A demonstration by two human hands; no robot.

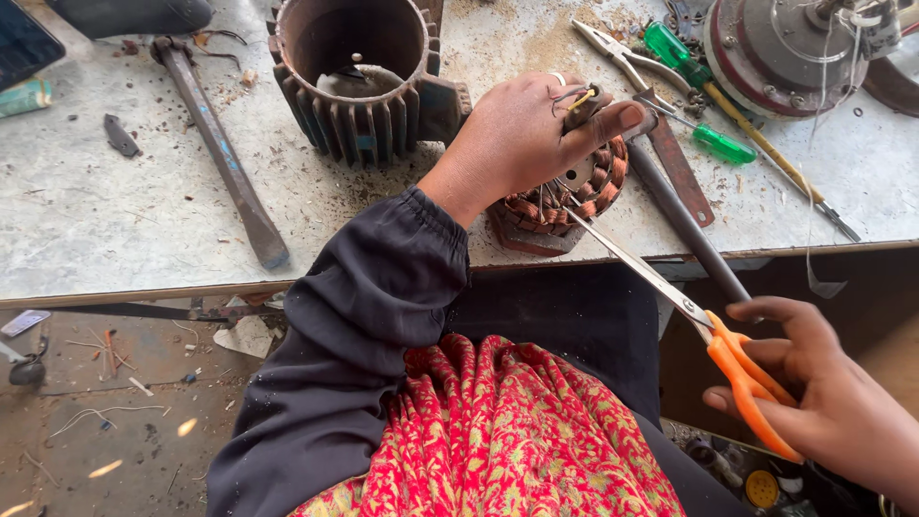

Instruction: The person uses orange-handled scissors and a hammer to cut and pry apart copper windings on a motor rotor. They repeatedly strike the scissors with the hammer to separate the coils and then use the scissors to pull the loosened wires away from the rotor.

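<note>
My left hand rests on top of a round motor stator with copper windings at the front edge of the grey workbench, and pinches some thin wires between thumb and fingers. My right hand, lower right and off the bench, grips the orange handles of a pair of scissors. The long blades reach up and left, and their tips touch the windings just below my left fingers.
A rusty finned motor housing stands behind the stator. A long chisel lies to the left. Pliers, green-handled screwdrivers, a hammer handle and another motor part crowd the right.
</note>
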